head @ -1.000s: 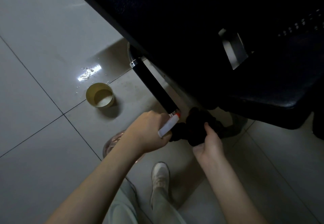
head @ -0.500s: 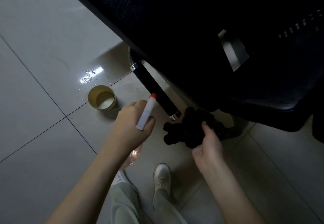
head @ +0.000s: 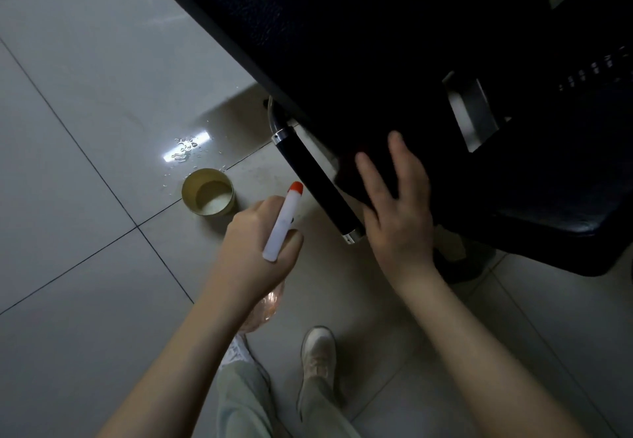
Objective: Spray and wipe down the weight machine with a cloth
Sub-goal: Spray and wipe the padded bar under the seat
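Note:
The weight machine's black padded bench (head: pixel 342 26) fills the upper right, with a black foam-covered handle bar (head: pixel 317 184) slanting below it. My left hand (head: pixel 253 249) grips a spray bottle whose white head with an orange nozzle (head: pixel 284 218) points up; its clear pinkish body (head: pixel 265 311) shows under my wrist. My right hand (head: pixel 397 204) lies with straight fingers on a dark cloth (head: pixel 349 177), pressing it against the pad's edge just right of the bar. Most of the cloth blends into the dark pad.
A small yellowish tub (head: pixel 208 192) stands on the grey tiled floor (head: pixel 85 129) left of the bar, with spilled drops (head: pixel 185 148) behind it. My two shoes (head: pixel 318 352) are near the bottom. A metal bracket (head: pixel 474 112) sticks out of the machine.
My right hand rose from below the bar's end, carrying the cloth up onto the pad's edge and flattening on it. My left hand turned the spray nozzle from the cloth to pointing upward.

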Tool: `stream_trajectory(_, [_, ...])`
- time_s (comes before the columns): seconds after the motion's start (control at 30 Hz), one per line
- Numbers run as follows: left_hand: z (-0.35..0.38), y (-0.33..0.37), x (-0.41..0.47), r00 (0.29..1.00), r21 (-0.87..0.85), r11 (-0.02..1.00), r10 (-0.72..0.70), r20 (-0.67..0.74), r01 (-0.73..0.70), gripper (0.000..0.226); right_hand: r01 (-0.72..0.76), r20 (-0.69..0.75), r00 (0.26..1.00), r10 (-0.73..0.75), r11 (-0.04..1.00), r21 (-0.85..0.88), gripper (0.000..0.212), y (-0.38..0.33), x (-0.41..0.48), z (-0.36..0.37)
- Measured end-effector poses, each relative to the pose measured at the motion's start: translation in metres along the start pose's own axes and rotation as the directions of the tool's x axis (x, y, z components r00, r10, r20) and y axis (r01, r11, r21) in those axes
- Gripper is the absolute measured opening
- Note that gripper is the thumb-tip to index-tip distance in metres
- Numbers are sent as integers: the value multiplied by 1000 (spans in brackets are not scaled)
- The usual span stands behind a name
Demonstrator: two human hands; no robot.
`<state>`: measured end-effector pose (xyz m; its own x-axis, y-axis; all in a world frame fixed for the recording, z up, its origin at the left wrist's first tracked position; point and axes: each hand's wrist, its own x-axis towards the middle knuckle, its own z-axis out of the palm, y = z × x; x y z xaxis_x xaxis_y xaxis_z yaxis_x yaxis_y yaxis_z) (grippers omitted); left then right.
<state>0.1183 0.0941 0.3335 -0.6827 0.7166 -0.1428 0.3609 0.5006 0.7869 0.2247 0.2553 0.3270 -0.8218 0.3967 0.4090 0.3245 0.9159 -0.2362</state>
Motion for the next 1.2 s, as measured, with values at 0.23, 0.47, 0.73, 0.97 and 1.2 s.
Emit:
stream_trajectory(0.23, [0,-7,-7,1000,11,1000,14,-9,-13,50,495,255,867,-429,803,-333,36,48,-1,28])
stream_trajectory(0.47, [-8,-8,-9,998,39,998,54,7,-55,52,543,285,837,-467,772,-331,33,41,13,22])
stream_trajectory(0.73, [1,-2,-8,998,16,998,66,-2,-66,51,704,444,708,-549,601,-379,37,76,-9,10])
stream_trajectory(0.97, [3,5,-8,998,-12,998,58,33,-57,58,732,593,658,-464,577,-361,57,93,-45,-10])
stream_trajectory(1.2, [-9,4,-12,996,-15,997,78,47,-78,54,587,389,775,-499,796,-147,33,73,-38,-31])
